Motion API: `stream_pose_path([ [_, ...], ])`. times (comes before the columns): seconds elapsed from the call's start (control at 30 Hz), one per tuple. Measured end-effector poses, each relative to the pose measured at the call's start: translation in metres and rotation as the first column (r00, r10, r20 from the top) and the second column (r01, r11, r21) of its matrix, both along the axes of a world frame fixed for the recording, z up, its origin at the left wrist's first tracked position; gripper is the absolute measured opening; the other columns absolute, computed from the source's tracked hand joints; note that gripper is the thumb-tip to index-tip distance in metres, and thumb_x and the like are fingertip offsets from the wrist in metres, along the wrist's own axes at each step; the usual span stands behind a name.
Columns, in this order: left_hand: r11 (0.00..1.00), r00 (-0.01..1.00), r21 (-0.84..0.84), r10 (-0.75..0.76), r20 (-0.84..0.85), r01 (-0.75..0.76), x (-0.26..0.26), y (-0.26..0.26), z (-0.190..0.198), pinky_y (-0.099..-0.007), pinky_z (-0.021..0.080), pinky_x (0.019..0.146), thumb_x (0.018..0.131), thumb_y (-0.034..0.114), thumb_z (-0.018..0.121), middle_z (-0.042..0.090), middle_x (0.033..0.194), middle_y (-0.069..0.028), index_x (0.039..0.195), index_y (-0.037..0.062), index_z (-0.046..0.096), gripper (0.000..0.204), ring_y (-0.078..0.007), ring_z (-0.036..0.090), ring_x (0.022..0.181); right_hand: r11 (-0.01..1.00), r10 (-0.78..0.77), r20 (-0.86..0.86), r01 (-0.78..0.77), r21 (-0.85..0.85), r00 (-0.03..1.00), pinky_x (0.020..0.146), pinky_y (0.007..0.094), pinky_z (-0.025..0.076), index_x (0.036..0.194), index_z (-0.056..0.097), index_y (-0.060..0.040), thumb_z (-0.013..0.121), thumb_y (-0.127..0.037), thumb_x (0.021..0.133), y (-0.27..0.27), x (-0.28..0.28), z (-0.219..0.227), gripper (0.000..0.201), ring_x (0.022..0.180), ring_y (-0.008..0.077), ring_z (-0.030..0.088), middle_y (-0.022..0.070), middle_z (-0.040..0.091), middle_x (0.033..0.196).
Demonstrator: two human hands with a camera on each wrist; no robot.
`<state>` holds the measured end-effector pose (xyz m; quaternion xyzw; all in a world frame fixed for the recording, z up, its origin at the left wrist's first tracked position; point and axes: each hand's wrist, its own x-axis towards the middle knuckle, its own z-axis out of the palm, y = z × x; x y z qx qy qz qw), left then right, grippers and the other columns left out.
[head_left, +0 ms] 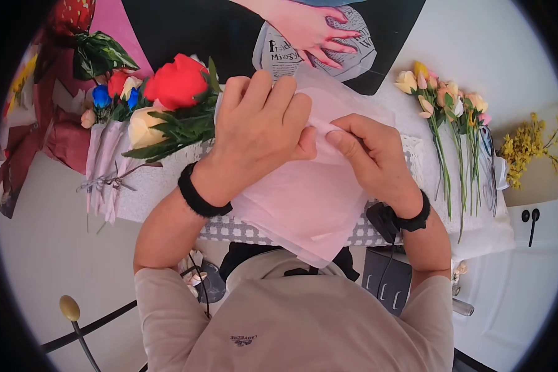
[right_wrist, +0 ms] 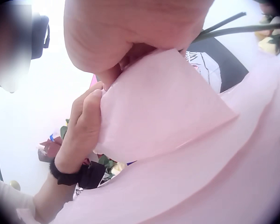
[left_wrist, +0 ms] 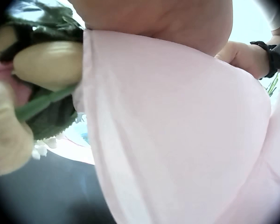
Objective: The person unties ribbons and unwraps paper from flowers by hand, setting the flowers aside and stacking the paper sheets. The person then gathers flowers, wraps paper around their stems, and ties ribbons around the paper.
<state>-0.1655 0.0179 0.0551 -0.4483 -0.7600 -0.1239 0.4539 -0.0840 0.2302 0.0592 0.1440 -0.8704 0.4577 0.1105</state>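
Note:
A sheet of pale pink wrapping paper (head_left: pixel 304 198) spreads between both hands and hangs over the table's front edge. My left hand (head_left: pixel 254 127) grips the paper with curled fingers, knuckles up. My right hand (head_left: pixel 375 158) pinches a fold of it between thumb and fingers. Just left of my left hand are a large red rose (head_left: pixel 178 80) and a cream rose (head_left: pixel 146 127) with green leaves. In the left wrist view, a cream bud (left_wrist: pixel 49 65) and its green stem meet the paper's edge. The paper and left hand hide the lower stems.
Small wrapped bouquets (head_left: pixel 105 155) lie on the white cloth (head_left: pixel 139 204) at the left. Several long-stemmed flowers (head_left: pixel 443 111) lie at the right, near yellow blossoms (head_left: pixel 530 146). A black poster (head_left: pixel 198 31) with a painted hand stands behind. A dark red wrapped bouquet (head_left: pixel 62 133) is far left.

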Motion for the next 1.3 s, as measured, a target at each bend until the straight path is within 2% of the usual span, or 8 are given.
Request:
stream_pose_path([
  [0.27,0.999,0.996,-0.016,-0.029,0.09,0.03,-0.003,-0.003,-0.002,-0.0405,0.036,0.069,0.06,0.019,0.072,0.049,0.079,-0.0065,0.08,0.0092,0.05,0.031,-0.0268,0.048,0.075,0.957,0.044,-0.49,0.104,0.271,0.871,0.071,0.0402,0.053,0.111,0.07,-0.0049,0.081,-0.01,0.087,-0.002,-0.007,-0.009,0.028,0.086,0.0321,0.064,0.0128,0.066,0.094],
  [0.5,0.999,0.999,-0.015,0.031,0.028,-0.03,0.002,0.0,0.002,-0.0427,0.041,0.08,0.064,0.022,0.074,0.055,0.087,-0.006,0.088,0.0103,0.057,0.032,-0.0265,0.052,0.081,0.941,0.066,-0.48,0.105,0.321,0.875,0.07,0.0405,0.053,0.109,0.069,-0.003,0.081,-0.009,0.087,-0.003,-0.005,-0.01,0.026,0.082,0.0345,0.063,0.0141,0.065,0.093],
  [0.77,0.998,0.998,0.032,0.052,-0.031,-0.051,0.004,0.002,0.005,-0.0455,0.042,0.086,0.069,0.03,0.075,0.055,0.094,-0.0066,0.091,0.01,0.06,0.033,-0.029,0.053,0.089,0.935,0.097,0.177,-0.029,-0.354,0.979,0.065,0.0246,0.042,0.106,0.069,0.002,0.071,-0.014,0.102,0.005,-0.001,-0.002,0.016,0.074,0.0066,0.048,0.0026,0.063,0.082],
  [0.9,0.999,0.999,0.017,0.028,0.044,-0.028,0.001,0.002,-0.002,-0.0436,0.041,0.08,0.067,0.029,0.076,0.053,0.088,-0.0073,0.083,0.0093,0.055,0.033,-0.0286,0.051,0.084,0.984,0.085,0.151,-0.058,-0.17,0.985,0.065,0.0281,0.045,0.107,0.069,0.0011,0.072,-0.012,0.099,0.003,-0.004,-0.002,0.015,0.071,0.0127,0.055,0.0069,0.066,0.085],
  [0.97,0.999,0.999,0.02,0.033,0.043,-0.034,-0.004,0.0,-0.004,-0.043,0.041,0.077,0.066,0.028,0.076,0.052,0.086,-0.0074,0.082,0.0093,0.054,0.033,-0.0284,0.05,0.083,0.989,0.031,-0.328,0.018,0.146,0.944,0.065,0.0334,0.049,0.109,0.069,0.0006,0.073,-0.008,0.096,-0.007,-0.001,-0.002,0.016,0.071,0.0225,0.062,0.0123,0.068,0.088],
  [1.07,1.0,0.997,-0.011,0.018,0.075,-0.017,-0.005,-0.007,-0.005,-0.0423,0.04,0.074,0.065,0.027,0.077,0.052,0.083,-0.0072,0.081,0.0092,0.053,0.033,-0.028,0.049,0.081,0.964,0.05,-0.475,0.083,0.254,0.879,0.066,0.037,0.052,0.112,0.069,0.0006,0.073,-0.005,0.093,-0.014,-0.003,-0.004,0.021,0.076,0.0311,0.067,0.0163,0.069,0.093],
  [1.2,1.0,0.998,-0.002,0.01,0.055,-0.01,0.001,-0.003,-0.001,-0.0422,0.04,0.075,0.066,0.026,0.076,0.052,0.084,-0.0057,0.082,0.0093,0.056,0.03,-0.027,0.05,0.08,0.944,0.047,-0.435,0.103,0.315,0.899,0.066,0.0376,0.053,0.114,0.068,0.0012,0.073,-0.004,0.093,-0.012,0.002,-0.012,0.022,0.074,0.0309,0.067,0.0158,0.069,0.092],
  [1.3,0.993,0.985,0.116,0.037,-0.166,-0.018,0.003,0.01,0.005,-0.0428,0.041,0.076,0.069,0.025,0.074,0.052,0.084,-0.0051,0.082,0.0095,0.057,0.026,-0.0262,0.051,0.08,0.998,-0.013,-0.288,0.029,0.053,0.958,0.064,0.0349,0.05,0.113,0.068,0.0013,0.071,-0.006,0.096,-0.011,0.004,-0.013,0.018,0.068,0.0237,0.064,0.0137,0.069,0.087],
])
